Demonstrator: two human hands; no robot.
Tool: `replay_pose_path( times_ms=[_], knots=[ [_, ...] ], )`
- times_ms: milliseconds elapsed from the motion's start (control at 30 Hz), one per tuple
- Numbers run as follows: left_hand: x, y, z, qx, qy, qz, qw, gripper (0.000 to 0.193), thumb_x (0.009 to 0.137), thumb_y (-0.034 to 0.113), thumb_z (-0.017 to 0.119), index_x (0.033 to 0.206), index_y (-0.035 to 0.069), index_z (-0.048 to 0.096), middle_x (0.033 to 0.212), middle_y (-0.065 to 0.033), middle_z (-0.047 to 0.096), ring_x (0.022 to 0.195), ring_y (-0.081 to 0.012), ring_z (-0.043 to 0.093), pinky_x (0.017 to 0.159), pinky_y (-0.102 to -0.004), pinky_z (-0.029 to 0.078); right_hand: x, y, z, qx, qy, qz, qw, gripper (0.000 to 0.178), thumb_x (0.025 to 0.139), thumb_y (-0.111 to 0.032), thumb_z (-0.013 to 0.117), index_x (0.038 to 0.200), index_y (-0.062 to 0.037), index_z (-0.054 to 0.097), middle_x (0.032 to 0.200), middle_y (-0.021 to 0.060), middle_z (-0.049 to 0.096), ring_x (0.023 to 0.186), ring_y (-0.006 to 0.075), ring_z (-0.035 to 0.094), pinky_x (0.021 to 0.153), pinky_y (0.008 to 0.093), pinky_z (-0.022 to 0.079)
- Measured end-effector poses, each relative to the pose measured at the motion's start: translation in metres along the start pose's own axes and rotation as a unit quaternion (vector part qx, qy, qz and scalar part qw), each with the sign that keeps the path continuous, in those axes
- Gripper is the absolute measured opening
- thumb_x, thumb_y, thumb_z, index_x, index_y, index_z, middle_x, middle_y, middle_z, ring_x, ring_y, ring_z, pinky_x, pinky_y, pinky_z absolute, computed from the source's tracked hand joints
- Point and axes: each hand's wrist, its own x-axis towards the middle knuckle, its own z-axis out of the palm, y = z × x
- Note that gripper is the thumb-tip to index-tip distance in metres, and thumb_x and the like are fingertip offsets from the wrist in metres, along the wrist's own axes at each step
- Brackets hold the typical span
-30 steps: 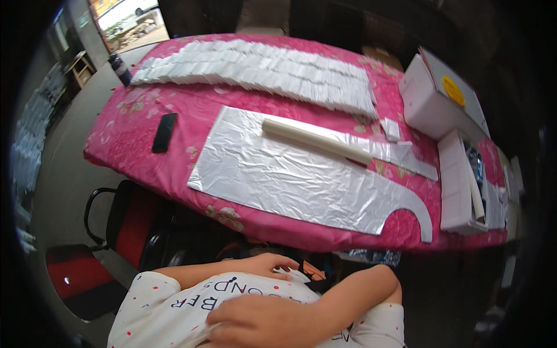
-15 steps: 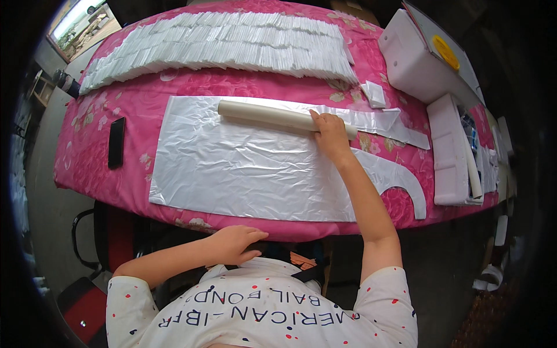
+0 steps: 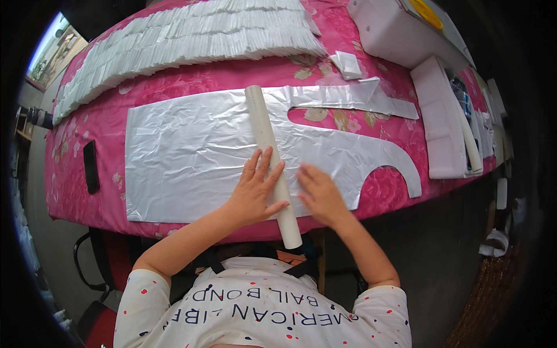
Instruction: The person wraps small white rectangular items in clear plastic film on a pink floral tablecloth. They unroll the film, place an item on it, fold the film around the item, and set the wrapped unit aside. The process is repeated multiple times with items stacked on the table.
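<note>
A silvery plastic sheet, cut with a curved notch at its right end, lies flat on a pink flowered tablecloth. A long white tube lies across the sheet, running from the table's middle to past its near edge. My left hand rests flat on the tube's near part, fingers spread. Just right of the tube, my right hand presses flat on the sheet.
A long row of folded white pieces runs along the far side. A black phone lies at the left. White foam boxes and a white tray stand at the right. A red chair sits below the table's near left.
The tube lay along the sheet's far edge; now it lies across the sheet pointing toward me. My left hand has come up from my lap onto it, and my right hand has drawn back.
</note>
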Motion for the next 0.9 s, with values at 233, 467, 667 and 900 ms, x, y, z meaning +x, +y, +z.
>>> replay_pose_path(
  times_ms=[233, 467, 667, 900],
  knots=[
    [0.014, 0.019, 0.018, -0.011, 0.022, 0.003, 1.0, 0.066, 0.073, 0.041, 0.062, 0.123, 0.001, 0.044, 0.144, -0.026, 0.013, 0.133, -0.0469, 0.005, 0.107, -0.0502, 0.016, -0.066, 0.16, -0.078, -0.161, 0.152, 0.241, 0.945, 0.04, 0.086, -0.013, 0.047, 0.122, 0.0034, 0.048, 0.129, 0.022, 0.045, 0.122, 0.0357, 0.039, 0.104, 0.0403, 0.028],
    [0.02, 0.022, 0.015, -0.001, 0.01, 0.014, 1.0, 0.063, 0.072, 0.038, 0.062, 0.119, 0.0, 0.047, 0.144, -0.0247, 0.015, 0.133, -0.0462, 0.005, 0.107, -0.0495, 0.016, -0.114, 0.19, -0.088, -0.242, 0.269, 0.284, 0.888, 0.025, 0.084, -0.011, 0.054, 0.104, 0.0006, 0.062, 0.112, 0.0143, 0.06, 0.107, 0.0288, 0.055, 0.094, 0.0355, 0.04],
    [0.022, 0.021, 0.013, 0.002, 0.01, 0.031, 0.999, 0.062, 0.073, 0.038, 0.062, 0.12, 0.0, 0.047, 0.144, -0.0244, 0.015, 0.134, -0.0454, 0.005, 0.108, -0.0485, 0.016, -0.089, 0.138, -0.094, -0.233, 0.326, 0.27, 0.876, 0.01, 0.075, -0.007, 0.063, 0.083, -0.0009, 0.063, 0.094, 0.0117, 0.065, 0.087, 0.027, 0.061, 0.077, 0.0344, 0.047],
    [0.01, 0.035, 0.0, -0.255, 0.112, -0.008, 0.96, 0.052, 0.079, 0.028, 0.064, 0.12, 0.002, 0.048, 0.131, -0.0216, 0.039, 0.123, -0.0312, 0.039, 0.099, -0.0408, 0.033, -0.008, -0.031, -0.027, 0.293, 0.207, 0.259, 0.897, 0.009, 0.078, 0.001, 0.062, 0.085, -0.0039, 0.058, 0.077, -0.0019, 0.056, 0.066, 0.0044, 0.05, 0.06, 0.019, 0.042]
  ],
)
